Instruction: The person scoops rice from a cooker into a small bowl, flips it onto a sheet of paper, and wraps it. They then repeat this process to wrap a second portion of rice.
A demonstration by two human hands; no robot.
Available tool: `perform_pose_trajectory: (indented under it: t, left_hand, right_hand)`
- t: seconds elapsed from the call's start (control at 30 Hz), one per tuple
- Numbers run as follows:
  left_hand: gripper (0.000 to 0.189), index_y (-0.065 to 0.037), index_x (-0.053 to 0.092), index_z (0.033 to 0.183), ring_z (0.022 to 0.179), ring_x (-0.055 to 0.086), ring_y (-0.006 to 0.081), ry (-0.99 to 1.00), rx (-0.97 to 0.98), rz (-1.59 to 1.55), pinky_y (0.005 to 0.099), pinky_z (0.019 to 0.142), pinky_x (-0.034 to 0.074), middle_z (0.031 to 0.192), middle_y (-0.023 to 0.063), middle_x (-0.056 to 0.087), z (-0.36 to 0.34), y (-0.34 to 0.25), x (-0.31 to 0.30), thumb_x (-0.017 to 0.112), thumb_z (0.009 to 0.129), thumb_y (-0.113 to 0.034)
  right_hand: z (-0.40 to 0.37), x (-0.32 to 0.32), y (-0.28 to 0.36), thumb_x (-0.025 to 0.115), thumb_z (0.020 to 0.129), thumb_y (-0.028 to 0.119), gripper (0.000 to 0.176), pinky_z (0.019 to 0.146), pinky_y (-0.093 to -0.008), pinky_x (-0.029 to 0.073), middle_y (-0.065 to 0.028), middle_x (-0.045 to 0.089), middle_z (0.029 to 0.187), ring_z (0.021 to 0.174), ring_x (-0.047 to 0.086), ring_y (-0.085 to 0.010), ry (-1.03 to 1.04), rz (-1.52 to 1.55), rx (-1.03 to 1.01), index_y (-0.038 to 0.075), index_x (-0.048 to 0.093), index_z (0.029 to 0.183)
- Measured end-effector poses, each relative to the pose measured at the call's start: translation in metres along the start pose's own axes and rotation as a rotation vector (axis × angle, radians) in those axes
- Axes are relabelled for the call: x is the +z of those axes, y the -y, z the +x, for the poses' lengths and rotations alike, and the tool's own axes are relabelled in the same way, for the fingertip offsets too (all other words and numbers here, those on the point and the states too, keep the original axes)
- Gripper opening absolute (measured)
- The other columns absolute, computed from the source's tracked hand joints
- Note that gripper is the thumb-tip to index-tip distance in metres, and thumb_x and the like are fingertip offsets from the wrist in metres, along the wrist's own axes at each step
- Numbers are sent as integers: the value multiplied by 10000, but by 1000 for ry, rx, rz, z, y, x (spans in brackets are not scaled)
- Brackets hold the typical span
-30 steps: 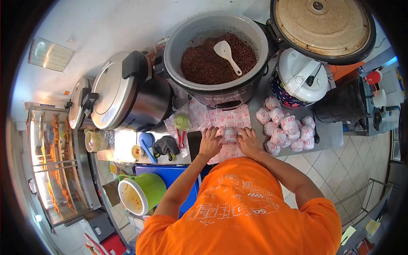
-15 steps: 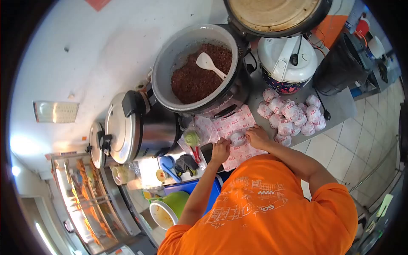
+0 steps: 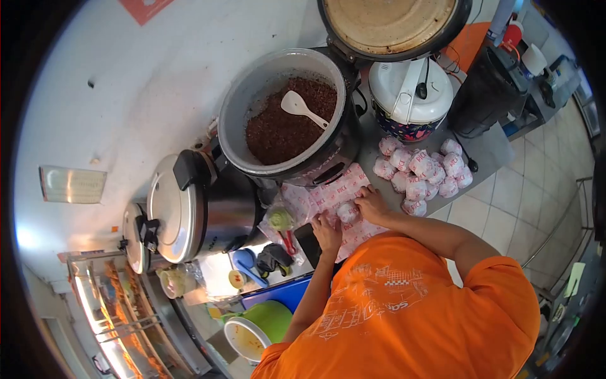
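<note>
A round, paper-wrapped rice bundle (image 3: 347,212) sits between my two hands on printed white-and-red wrapping paper (image 3: 334,192). To its left, my left hand (image 3: 326,234) has its fingers bent onto the paper. My right hand (image 3: 372,205) is at the bundle's right side, fingertips closed on the paper edge. Small details of both grips are hard to make out. Beyond my right hand lies a pile of wrapped rice bundles (image 3: 421,165) marked "RICE". Past the paper stands an uncovered cooker (image 3: 227,136) of reddish-brown rice, with a white rice paddle (image 3: 297,104) resting in it.
A white lidded rice cooker (image 3: 411,91) stands behind the pile, beside a dark bin (image 3: 486,91). Left are closed large cookers (image 3: 173,208), a green scoop with a red handle (image 3: 281,221), a blue ladle (image 3: 245,260) and a green bucket (image 3: 268,316). A wall rises beyond.
The view has shifted slightly, moving the scene left and a little down. My left hand has moved slightly away from the bundle; my right hand stays by its right side.
</note>
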State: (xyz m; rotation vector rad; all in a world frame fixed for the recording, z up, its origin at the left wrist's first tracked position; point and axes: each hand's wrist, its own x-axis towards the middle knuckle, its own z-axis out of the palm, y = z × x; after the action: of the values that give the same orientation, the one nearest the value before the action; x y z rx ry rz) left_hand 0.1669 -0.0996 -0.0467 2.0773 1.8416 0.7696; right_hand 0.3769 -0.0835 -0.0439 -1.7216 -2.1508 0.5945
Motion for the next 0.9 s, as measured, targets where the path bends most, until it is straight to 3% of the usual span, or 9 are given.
perform_pose_trajectory:
  t: [0.2,0.27,0.33,0.4,0.43,0.47,0.57,0.7,0.9]
  left_hand:
    - [372,-103,666,1140,1158,488,380,132,-65,161,532,963,359,1248,132,534,-1,11,6,755,793,-208]
    - [329,-121,673,1113,1158,483,365,79,98,111,539,969,353,1246,127,543,4,21,3,740,795,-173]
    - [280,-91,656,1122,1102,529,308,129,44,-177,476,951,392,1230,123,559,10,32,3,663,847,-145]
    - [370,14,595,1177,987,627,215,401,-486,-1068,326,892,483,1099,105,650,22,32,-3,449,960,-247]
    - [408,18,590,1190,1010,640,231,290,-594,-1320,349,910,495,1098,112,665,27,14,-9,425,993,-299]
    - [452,22,585,1203,1033,653,247,162,-695,-1567,372,927,507,1098,120,680,36,-2,-15,401,1026,-351]
    - [550,20,583,1235,1064,665,272,337,-807,-1691,407,941,517,1163,140,679,62,-46,-61,370,1063,-457]
    - [634,26,593,1242,1072,667,255,352,-740,-1520,388,910,536,1174,141,681,72,-93,-79,382,1049,-541]
    - [676,49,630,1185,988,658,238,299,-546,-912,329,865,516,1114,160,681,58,-135,-94,402,1038,-570]
  right_hand:
    - [3,3,4,637,808,146,128,923,-448,424,-89,609,1141,1156,495,-318,-75,-41,-33,97,723,889]
    - [2,-9,9,622,809,128,128,876,-465,430,-85,638,1046,1062,550,-322,-87,37,-70,91,706,898]
    - [6,-7,-2,639,835,94,112,812,-450,467,-89,658,934,894,608,-301,-42,195,-68,76,674,940]
    - [4,-22,11,653,864,42,132,731,-407,502,-103,661,870,769,623,-242,20,852,-33,50,639,994]
    - [5,-32,19,666,910,20,120,695,-309,508,-64,664,890,777,616,-144,65,1045,-6,41,618,1018]
    - [6,-47,25,666,910,20,120,695,-309,508,-64,664,890,777,616,-144,71,1046,-15,41,618,1018]
    - [5,-99,43,642,968,44,98,719,-234,496,5,648,950,819,605,-68,335,1651,182,67,604,1055]
    - [2,-120,38,639,963,34,163,874,-239,486,-2,632,1050,999,605,-109,330,1989,144,95,572,1098]
    - [-10,-107,18,563,913,-88,286,931,-266,477,-25,595,1148,1102,570,-135,354,1964,41,91,539,1135]
